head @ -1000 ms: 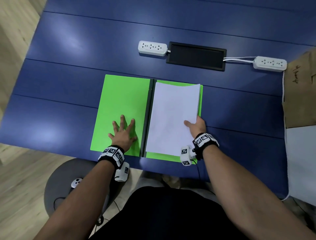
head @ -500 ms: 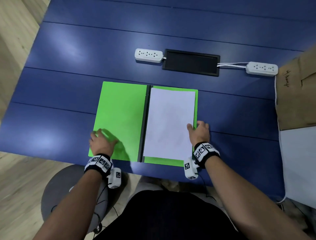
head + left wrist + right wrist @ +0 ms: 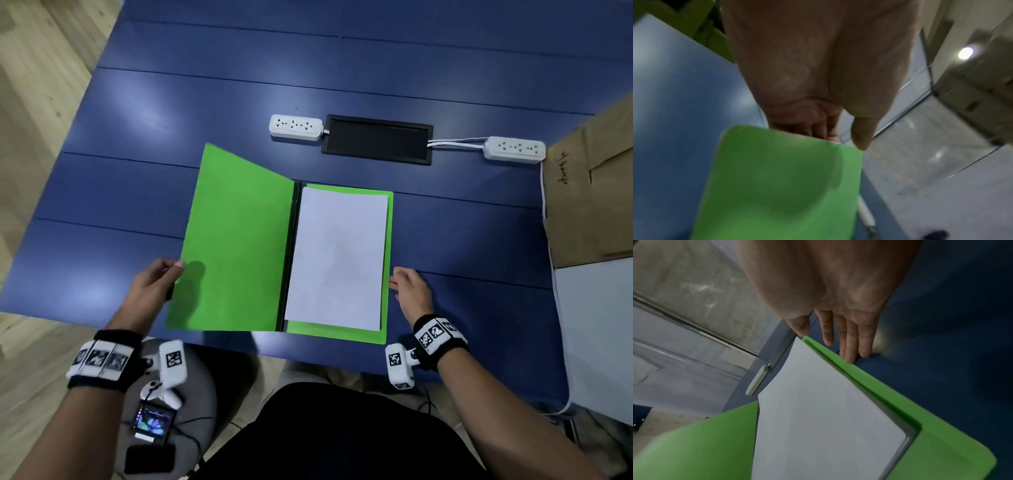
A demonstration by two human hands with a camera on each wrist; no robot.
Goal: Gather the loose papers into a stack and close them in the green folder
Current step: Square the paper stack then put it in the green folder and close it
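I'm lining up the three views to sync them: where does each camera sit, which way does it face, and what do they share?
Head: on the person's head, facing down at the table; both forearms, left hand and right hand show.
Left wrist: on the left wrist, looking along the palm; fingers grip the raised folder cover.
Right wrist: on the right wrist, looking along straight fingers at the folder's right edge, beside the papers.
Shared: all three show the folder and table; head and right wrist share the papers.

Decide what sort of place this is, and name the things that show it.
Probably an office or meeting room: a long blue table with a built-in cable hatch, two power strips, and a green folder holding papers.
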